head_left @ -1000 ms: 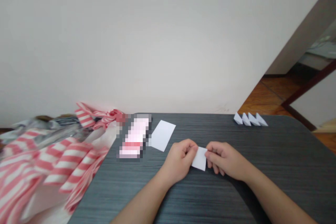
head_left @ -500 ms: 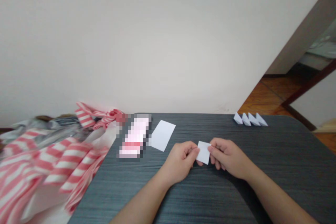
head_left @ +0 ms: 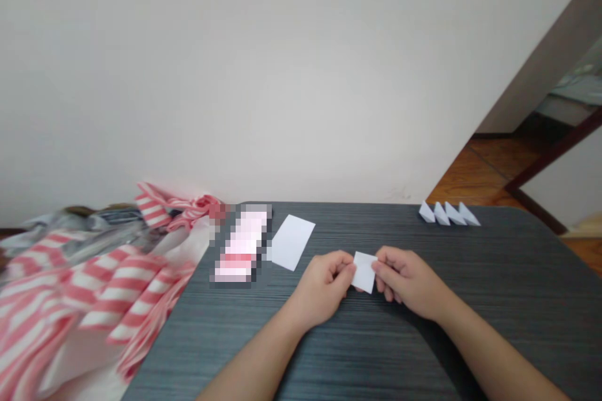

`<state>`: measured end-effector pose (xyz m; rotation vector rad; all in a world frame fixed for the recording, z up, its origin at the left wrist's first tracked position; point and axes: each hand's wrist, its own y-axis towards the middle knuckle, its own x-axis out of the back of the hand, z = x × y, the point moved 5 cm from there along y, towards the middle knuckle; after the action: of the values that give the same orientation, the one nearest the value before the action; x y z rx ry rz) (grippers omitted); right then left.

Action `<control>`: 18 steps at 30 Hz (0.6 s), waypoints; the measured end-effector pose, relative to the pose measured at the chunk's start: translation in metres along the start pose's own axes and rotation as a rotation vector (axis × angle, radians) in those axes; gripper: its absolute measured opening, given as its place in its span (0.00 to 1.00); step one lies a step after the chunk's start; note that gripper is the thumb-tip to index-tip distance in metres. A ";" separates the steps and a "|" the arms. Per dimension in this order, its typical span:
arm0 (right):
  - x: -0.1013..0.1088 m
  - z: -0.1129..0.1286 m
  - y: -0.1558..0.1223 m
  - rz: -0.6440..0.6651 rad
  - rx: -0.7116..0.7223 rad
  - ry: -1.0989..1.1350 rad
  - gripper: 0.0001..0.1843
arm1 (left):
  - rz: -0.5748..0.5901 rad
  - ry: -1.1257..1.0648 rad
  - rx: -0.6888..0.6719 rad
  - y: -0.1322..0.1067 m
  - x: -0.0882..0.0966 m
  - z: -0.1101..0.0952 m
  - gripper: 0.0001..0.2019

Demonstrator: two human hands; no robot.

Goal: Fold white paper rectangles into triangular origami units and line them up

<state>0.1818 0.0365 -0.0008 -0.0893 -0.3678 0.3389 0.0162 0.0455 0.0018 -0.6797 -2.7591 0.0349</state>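
A small white folded paper (head_left: 364, 271) is pinched between both my hands just above the dark table (head_left: 470, 301). My left hand (head_left: 324, 288) grips its left edge with thumb and curled fingers. My right hand (head_left: 407, 282) pinches its right edge, fingers closed. A flat white paper slip (head_left: 292, 242) lies on the table beyond my left hand.
Several small folded white paper pieces (head_left: 449, 213) stand in a row at the table's far right edge. A pixelated pink item (head_left: 241, 243) lies left of the slip. Red-and-white striped cloth (head_left: 94, 301) is heaped at the left. A plain wall stands behind.
Both hands have lifted the small paper slightly and drawn closer around it; its visible part is shorter than a second ago. Little differs from half a second ago.
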 end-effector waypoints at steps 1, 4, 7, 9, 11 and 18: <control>0.000 0.001 0.000 -0.002 0.012 -0.020 0.15 | -0.003 0.002 0.002 0.000 0.000 0.001 0.13; -0.001 0.003 0.000 -0.012 0.041 -0.043 0.09 | -0.013 0.010 0.002 0.000 0.000 0.003 0.14; -0.002 0.005 0.000 -0.012 0.039 -0.024 0.07 | -0.007 0.012 -0.002 0.000 0.000 0.002 0.15; -0.001 0.005 0.000 -0.014 0.043 -0.030 0.08 | 0.009 0.012 0.002 -0.001 0.000 0.001 0.15; -0.001 0.006 0.000 -0.016 0.050 -0.039 0.09 | 0.023 0.011 0.009 -0.001 -0.001 0.000 0.15; -0.003 -0.002 0.002 0.003 0.006 -0.023 0.09 | -0.015 0.058 -0.010 -0.001 0.000 -0.002 0.15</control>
<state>0.1796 0.0371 -0.0034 -0.0802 -0.3893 0.3444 0.0161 0.0450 0.0040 -0.6529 -2.7104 -0.0019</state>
